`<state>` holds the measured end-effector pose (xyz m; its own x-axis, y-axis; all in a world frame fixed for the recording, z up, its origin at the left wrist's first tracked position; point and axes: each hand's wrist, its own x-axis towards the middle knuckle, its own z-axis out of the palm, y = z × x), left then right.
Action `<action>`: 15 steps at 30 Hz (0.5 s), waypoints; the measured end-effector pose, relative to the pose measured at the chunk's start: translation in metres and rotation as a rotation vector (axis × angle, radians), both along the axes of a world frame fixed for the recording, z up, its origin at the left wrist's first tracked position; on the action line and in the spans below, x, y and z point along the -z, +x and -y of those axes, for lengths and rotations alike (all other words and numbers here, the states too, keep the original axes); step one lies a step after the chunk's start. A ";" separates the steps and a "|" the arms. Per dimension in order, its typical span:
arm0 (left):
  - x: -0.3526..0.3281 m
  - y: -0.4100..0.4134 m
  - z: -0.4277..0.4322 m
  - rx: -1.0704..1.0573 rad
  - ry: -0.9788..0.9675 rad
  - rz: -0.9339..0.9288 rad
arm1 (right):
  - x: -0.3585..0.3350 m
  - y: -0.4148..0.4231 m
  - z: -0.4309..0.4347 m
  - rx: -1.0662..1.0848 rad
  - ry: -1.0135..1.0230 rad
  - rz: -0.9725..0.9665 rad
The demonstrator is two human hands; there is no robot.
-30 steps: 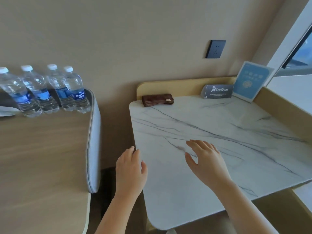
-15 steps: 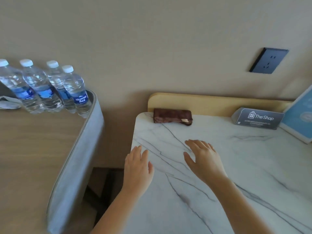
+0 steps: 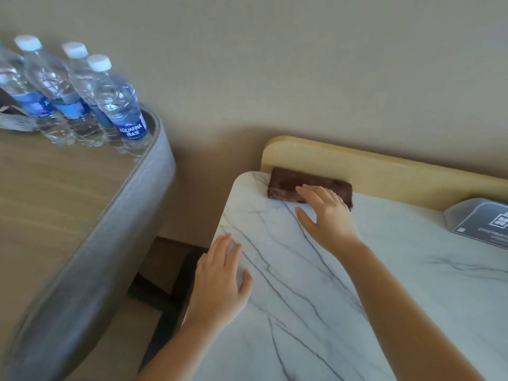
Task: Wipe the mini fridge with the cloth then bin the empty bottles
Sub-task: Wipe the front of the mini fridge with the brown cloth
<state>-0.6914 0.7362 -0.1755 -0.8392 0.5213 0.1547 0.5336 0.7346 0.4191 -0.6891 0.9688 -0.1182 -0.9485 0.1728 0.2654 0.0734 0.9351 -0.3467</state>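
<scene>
Now right hand [image 3: 327,215] spread, fingers on cloth [image 3: 286,185], mid-frame; I'd pinch whole fold. Left hand [image 3: 220,276] flat on counter [image 3: 412,284].

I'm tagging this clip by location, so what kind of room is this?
Probably a hotel room: a row of water bottles on a wooden desk, and a printed card on the marble-patterned counter by the wall.

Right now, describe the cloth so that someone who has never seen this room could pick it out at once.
Find the white marble-patterned top with the yellow back rail. In its far left corner, against that rail, lies the folded cloth, under the fingers of the right hand. It is the only dark brown, soft thing there; the gray sign card farther right is stiff.
</scene>
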 end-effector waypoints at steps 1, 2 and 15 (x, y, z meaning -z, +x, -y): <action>0.000 0.000 0.000 -0.003 0.003 0.002 | 0.002 -0.008 -0.003 -0.005 -0.002 -0.009; 0.000 0.000 0.000 -0.007 0.011 0.005 | 0.003 -0.015 -0.006 -0.006 -0.002 -0.019; 0.004 0.002 0.001 -0.034 0.007 0.018 | 0.017 -0.062 -0.036 -0.033 0.172 0.210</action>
